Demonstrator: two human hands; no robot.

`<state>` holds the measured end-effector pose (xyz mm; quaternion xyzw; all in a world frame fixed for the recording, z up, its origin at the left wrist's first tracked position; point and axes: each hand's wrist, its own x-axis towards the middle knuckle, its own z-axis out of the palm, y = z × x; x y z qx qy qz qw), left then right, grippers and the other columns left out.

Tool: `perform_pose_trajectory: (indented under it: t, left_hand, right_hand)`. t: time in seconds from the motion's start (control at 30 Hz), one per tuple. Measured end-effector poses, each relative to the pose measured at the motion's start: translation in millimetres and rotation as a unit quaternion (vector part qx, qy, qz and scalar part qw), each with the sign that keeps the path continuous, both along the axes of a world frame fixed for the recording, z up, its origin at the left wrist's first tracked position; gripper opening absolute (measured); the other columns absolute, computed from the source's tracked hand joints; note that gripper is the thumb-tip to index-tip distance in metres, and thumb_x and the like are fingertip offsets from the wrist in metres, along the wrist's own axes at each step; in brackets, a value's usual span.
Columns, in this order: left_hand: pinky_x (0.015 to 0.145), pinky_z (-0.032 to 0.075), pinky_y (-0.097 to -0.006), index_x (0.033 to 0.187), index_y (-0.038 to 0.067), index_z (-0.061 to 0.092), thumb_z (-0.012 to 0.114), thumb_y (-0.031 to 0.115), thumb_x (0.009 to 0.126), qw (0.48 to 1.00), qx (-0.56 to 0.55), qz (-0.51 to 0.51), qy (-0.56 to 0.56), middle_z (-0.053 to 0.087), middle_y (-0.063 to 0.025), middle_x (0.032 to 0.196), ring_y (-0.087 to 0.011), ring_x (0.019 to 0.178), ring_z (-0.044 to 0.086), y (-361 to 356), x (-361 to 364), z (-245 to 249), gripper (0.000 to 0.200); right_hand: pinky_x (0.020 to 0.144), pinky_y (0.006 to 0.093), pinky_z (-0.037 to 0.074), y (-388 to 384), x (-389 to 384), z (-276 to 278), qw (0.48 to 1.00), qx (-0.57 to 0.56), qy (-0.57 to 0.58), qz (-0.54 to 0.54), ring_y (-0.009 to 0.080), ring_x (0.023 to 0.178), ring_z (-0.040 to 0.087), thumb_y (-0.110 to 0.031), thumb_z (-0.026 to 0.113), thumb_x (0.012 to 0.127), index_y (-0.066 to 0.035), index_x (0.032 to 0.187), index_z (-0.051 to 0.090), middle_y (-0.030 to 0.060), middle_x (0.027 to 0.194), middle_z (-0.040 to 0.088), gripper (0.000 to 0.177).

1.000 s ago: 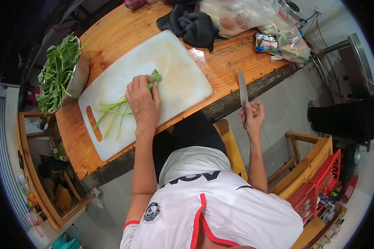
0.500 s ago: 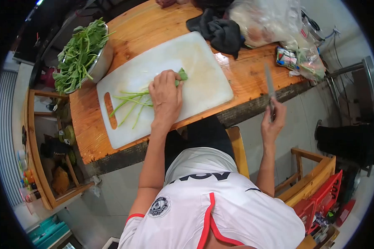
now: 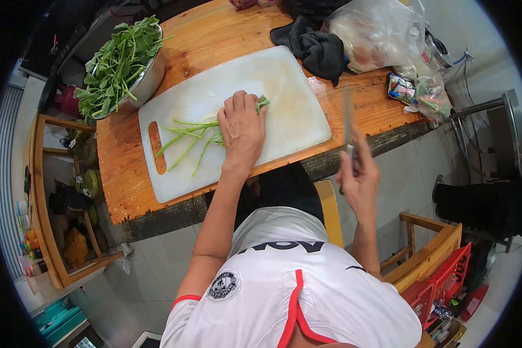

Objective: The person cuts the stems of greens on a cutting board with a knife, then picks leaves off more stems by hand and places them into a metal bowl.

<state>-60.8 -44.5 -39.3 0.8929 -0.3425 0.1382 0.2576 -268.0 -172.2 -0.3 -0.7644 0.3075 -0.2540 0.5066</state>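
Observation:
A white cutting board (image 3: 290,87) lies on the wooden table. My left hand (image 3: 242,124) presses down on a bunch of green stems (image 3: 188,139), its fingers closed over them. The stems fan out to the left, and a bit of green leaf shows past my fingers on the right. My right hand (image 3: 359,171) grips a knife (image 3: 348,116) by its handle, blade pointing away from me, to the right of the board and not touching it.
A metal bowl (image 3: 151,81) heaped with leafy greens (image 3: 113,72) stands at the table's left. A dark cloth (image 3: 316,49), plastic bags (image 3: 371,35) and small packets (image 3: 401,89) lie at the back right. The wooden table's (image 3: 119,174) front edge runs below the board.
My right hand has moved left with the knife, closer to the board. My left hand has shifted slightly to the right along with the stems in view.

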Motion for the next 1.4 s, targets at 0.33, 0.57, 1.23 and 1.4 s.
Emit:
perform_pose_trajectory:
  t: [0.33,0.57,1.23,1.4]
  left_hand:
    - [0.094,0.041,-0.0444,0.109,0.006,0.066,0.062,0.004,0.090,0.998,-0.053,-0.009,-0.027,0.061,-0.0084,0.109,-0.0302,0.108,0.054,2,-1,-2,0.019]
    - [0.090,0.042,-0.0435,0.106,0.009,0.076,0.070,0.008,0.087,0.997,-0.076,-0.002,-0.009,0.062,-0.0062,0.100,-0.0284,0.104,0.055,2,1,-4,0.020]
    - [0.088,0.040,-0.0427,0.095,0.011,0.076,0.074,0.012,0.083,0.997,-0.075,0.018,-0.015,0.060,-0.0053,0.099,-0.0271,0.101,0.054,-4,0,-3,0.012]
    - [0.089,0.040,-0.0437,0.097,0.012,0.075,0.073,0.012,0.083,0.998,-0.065,0.021,-0.008,0.058,-0.0063,0.100,-0.0277,0.102,0.053,-4,0,-3,0.014]
  right_hand:
    - [0.073,0.0448,0.052,18,67,11,0.967,-0.169,0.057,0.182,0.0363,0.074,0.063,-0.006,0.059,0.094,-0.006,0.141,0.058,0.0195,0.092,0.060,0.047]
    - [0.073,0.0476,0.054,19,68,-5,0.959,-0.197,0.099,0.177,0.0391,0.077,0.065,-0.006,0.057,0.094,-0.007,0.145,0.055,0.0194,0.096,0.058,0.051]
    - [0.069,0.0479,0.055,32,63,3,0.944,-0.220,0.127,0.209,0.0379,0.077,0.066,-0.005,0.059,0.093,-0.009,0.149,0.049,0.0179,0.097,0.057,0.056]
    - [0.066,0.0483,0.055,31,64,-2,0.938,-0.242,0.124,0.213,0.0386,0.074,0.066,-0.005,0.059,0.093,-0.008,0.149,0.049,0.0180,0.095,0.057,0.057]
